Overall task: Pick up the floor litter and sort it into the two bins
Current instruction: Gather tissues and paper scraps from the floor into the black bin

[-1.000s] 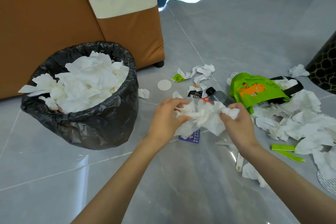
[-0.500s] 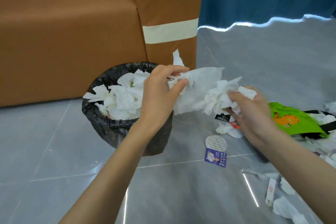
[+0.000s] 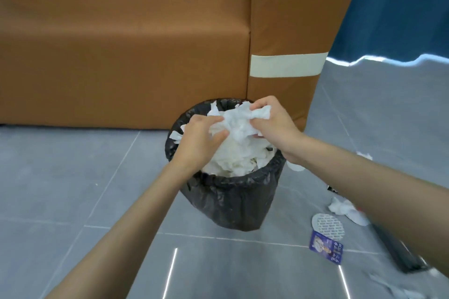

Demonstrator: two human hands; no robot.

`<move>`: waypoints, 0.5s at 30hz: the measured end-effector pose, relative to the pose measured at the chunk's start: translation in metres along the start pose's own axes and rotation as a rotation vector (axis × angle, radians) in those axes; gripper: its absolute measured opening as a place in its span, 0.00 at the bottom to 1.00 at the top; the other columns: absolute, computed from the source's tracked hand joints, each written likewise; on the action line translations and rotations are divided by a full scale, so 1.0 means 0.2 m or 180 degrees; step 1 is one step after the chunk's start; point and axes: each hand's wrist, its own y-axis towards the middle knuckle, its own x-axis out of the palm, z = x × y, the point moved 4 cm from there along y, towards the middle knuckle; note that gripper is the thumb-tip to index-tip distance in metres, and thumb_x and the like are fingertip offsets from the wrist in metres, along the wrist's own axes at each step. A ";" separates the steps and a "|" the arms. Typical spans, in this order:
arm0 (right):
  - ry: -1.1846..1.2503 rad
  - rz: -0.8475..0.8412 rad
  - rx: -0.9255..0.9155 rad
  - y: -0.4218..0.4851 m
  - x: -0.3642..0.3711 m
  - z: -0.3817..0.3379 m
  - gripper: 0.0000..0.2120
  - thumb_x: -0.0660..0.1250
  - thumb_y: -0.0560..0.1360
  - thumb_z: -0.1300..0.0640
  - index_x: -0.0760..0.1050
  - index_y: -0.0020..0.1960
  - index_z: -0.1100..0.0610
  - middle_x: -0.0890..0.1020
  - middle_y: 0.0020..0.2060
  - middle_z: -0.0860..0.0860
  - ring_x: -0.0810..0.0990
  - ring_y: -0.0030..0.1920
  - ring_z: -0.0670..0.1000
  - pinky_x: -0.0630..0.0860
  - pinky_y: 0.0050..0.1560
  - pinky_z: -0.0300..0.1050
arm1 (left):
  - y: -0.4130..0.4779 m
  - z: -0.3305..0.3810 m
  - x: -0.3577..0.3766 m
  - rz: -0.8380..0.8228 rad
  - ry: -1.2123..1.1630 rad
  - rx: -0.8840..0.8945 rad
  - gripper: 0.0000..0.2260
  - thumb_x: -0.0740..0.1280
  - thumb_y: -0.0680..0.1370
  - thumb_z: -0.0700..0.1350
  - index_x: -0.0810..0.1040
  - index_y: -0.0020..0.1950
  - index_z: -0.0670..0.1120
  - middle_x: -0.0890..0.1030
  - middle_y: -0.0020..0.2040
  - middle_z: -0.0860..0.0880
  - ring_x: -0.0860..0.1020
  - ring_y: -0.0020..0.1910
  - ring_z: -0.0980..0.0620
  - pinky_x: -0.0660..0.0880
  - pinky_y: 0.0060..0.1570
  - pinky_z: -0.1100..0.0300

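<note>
One tissue wad moved above one bin, gripped by left hand and right hand

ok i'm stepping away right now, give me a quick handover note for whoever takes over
Left hand: grips one side of the crumpled white tissue wad.
Right hand: grips its other side. The wad is held just over the round black-bagged bin.
Done: that bin holds a heap of white tissue.
Left: drop the wad in, then clear the floor to the right: a small white tissue scrap, a round white patterned disc and a blue printed card. Only one bin is in view.
</note>
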 end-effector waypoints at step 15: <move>-0.3475 -0.1953 0.0084 0.12 0.23 0.31 0.37 0.57 0.79 0.58 0.34 0.77 0.53 0.37 0.76 0.51 0.44 0.77 0.53 0.53 0.75 0.50 | 0.11 -0.18 0.43 -0.2384 0.1789 -0.0458 0.36 0.55 0.81 0.44 0.29 0.74 0.45 0.26 0.73 0.46 0.31 0.74 0.46 0.41 0.75 0.48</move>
